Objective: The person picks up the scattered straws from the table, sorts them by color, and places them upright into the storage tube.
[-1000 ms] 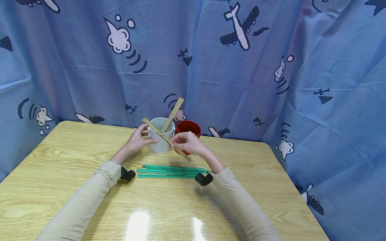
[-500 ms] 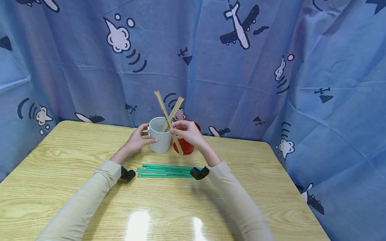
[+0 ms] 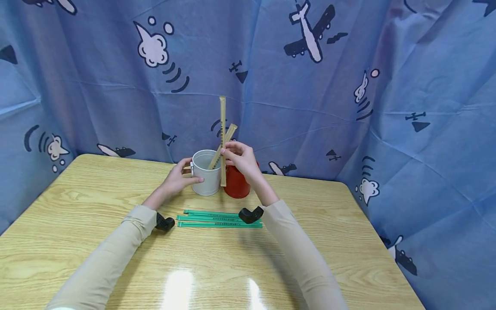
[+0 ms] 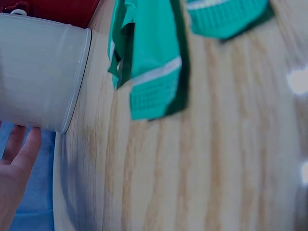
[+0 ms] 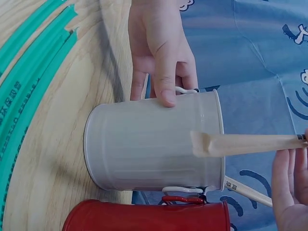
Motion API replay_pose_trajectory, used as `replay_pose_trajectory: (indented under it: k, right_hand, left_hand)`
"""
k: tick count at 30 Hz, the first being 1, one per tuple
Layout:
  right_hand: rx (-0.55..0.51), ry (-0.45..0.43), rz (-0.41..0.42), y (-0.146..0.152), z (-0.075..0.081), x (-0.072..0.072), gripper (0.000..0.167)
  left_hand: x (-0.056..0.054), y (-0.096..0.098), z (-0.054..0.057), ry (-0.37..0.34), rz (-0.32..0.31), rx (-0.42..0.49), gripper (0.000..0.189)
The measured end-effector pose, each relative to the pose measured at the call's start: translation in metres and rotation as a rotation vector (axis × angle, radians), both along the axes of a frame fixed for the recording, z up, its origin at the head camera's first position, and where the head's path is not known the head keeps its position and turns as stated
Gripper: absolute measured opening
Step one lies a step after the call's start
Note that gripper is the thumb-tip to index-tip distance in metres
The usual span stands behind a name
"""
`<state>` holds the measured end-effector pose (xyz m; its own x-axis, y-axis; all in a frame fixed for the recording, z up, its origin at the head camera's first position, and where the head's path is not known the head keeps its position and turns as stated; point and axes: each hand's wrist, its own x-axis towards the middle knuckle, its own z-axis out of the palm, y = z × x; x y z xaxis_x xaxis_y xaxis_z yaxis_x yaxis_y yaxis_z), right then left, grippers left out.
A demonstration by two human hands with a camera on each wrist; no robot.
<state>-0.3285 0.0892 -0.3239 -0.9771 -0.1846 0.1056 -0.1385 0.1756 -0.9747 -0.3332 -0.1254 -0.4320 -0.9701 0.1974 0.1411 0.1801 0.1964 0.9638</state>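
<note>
Tan straw (image 3: 222, 116): pinched between thumb and fingers of right hand (image 3: 241, 160), near upright; lower end outside white bucket (image 3: 206, 183), in front of its right side. Touching wall or not: can't tell.
Pinch point: partway along, probably to leave bottom end free to steer.
Straw vs hands: in right fingertips, across white bucket from left hand (image 3: 178, 178).
Left grip: round bucket's left side, thumb in front, fingers behind; likely steadying against tipping.
Second straw (image 3: 231, 130): standing inside white bucket, leaning right.
Red bucket (image 3: 236, 185): just beside white bucket, partly hidden behind right hand.
Green straws (image 3: 205, 218): flat on table (image 3: 341, 241), nearer the body, likely for easy reach.
</note>
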Motion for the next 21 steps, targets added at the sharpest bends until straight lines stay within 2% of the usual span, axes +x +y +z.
replay_pose_trajectory:
  k: [7, 14, 21]
  right_hand:
    - [-0.099, 0.027, -0.04, -0.0034, 0.002, -0.0066, 0.027]
    - [-0.208, 0.129, -0.072, -0.0068, 0.0031, -0.0092, 0.023]
    - [-0.246, 0.182, -0.075, -0.01, 0.0017, -0.0107, 0.024]
  left_hand:
    - [-0.0013, 0.0001, -0.0013, 0.005, -0.001, 0.011, 0.083]
    - [0.0003, 0.0003, 0.0003, 0.006, -0.001, 0.019, 0.082]
    - [-0.0001, 0.0002, -0.0001, 0.004, 0.0, 0.017, 0.081]
